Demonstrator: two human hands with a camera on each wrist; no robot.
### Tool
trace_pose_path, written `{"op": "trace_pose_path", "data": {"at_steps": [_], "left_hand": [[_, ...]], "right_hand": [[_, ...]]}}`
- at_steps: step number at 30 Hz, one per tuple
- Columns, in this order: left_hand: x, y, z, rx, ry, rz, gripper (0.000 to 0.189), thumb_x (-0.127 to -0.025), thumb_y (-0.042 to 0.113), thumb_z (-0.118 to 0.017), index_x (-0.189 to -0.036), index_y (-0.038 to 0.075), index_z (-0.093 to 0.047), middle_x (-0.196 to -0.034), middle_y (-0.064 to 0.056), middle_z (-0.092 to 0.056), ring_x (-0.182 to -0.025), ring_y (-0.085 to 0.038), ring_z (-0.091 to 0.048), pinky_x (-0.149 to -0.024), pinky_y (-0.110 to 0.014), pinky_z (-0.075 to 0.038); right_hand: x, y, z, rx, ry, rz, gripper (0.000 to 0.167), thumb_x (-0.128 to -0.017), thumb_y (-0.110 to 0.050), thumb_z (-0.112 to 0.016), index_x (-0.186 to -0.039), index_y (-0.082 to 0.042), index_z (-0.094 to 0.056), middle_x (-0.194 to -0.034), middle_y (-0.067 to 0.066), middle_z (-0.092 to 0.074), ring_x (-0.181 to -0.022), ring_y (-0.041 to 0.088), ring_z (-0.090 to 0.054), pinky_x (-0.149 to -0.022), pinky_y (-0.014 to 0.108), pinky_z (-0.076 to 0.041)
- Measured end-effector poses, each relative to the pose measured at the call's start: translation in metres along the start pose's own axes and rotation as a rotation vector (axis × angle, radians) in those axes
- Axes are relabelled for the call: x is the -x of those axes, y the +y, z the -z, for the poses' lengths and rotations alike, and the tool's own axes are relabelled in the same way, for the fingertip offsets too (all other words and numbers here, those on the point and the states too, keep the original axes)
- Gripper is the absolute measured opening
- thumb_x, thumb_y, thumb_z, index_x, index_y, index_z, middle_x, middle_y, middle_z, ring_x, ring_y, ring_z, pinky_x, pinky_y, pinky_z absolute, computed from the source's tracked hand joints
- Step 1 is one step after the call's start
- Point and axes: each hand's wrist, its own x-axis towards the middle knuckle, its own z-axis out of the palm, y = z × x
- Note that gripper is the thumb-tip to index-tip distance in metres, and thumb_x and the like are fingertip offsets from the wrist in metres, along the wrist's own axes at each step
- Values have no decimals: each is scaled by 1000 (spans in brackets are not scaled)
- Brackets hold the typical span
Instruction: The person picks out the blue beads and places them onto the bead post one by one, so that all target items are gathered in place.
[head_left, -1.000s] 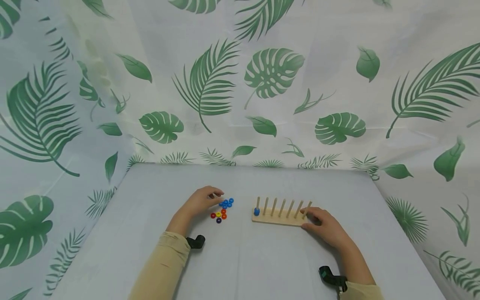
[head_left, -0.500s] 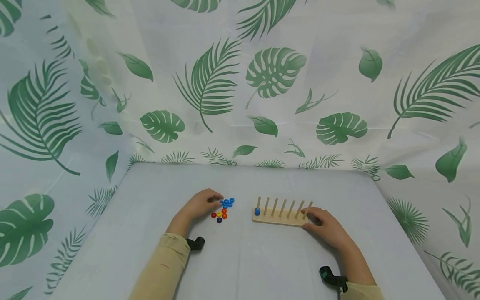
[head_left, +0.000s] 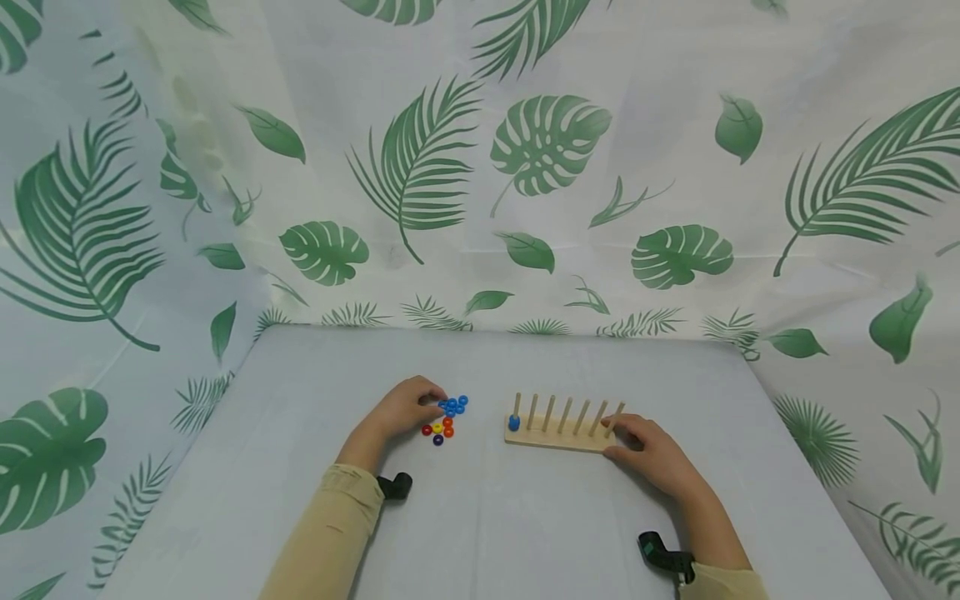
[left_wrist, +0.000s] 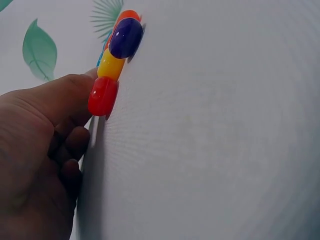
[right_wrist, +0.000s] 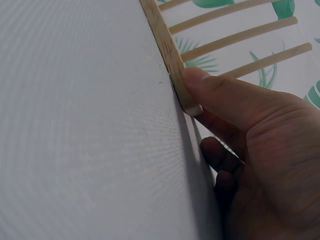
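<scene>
My left hand pinches a blue bead at the left side of a small cluster of blue beads; its fingertips are partly hidden. In the left wrist view, a red bead, a yellow bead and a dark purple bead stand in front of the thumb tip. My right hand grips the right end of a wooden peg board, thumb on the near side. Several upright pegs rise from the board, and blue beads sit low on its leftmost peg.
Orange beads lie with the red, yellow and purple ones just nearer than the blue cluster. A white-covered table carries everything. Behind it hangs a leaf-printed curtain. Each wrist wears a black camera.
The left thumb and index finger have come closer together at the blue beads. My right hand and the peg board have stayed in place.
</scene>
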Motion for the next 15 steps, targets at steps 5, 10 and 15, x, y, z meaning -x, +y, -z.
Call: {"op": "trace_pose_path", "data": {"at_steps": [5,10,15], "left_hand": [[0,-1,0,-7,2,-14,18,-90,26,-73,-107,21,-71,-110,2,-64,-98,-14,-56,-92,-37,-47],[1,-1,0,-5,8,-4,18,-90,27,-73,-107,21,-72,-111,2,-65,-100,-14,-57,-94,-39,-47],[0,-3,-1,-5,9,13,19,-90,29,-73,-108,22,-71,-112,3,-65,-102,-15,-58,-95,-40,-48]], "right_hand": [[0,-1,0,-6,0,7,45,-89,-38,-73,-128,-18,-63,-140,13,-55,-128,38,-50,-102,59,-41],[0,-1,0,8,2,3,46,-89,-38,-73,-128,-18,-63,-140,13,-56,-127,37,-52,-102,58,-42],[0,-3,1,12,1,-7,46,-88,-37,-73,-128,-17,-63,-140,14,-55,-127,37,-52,-101,58,-42]]}}
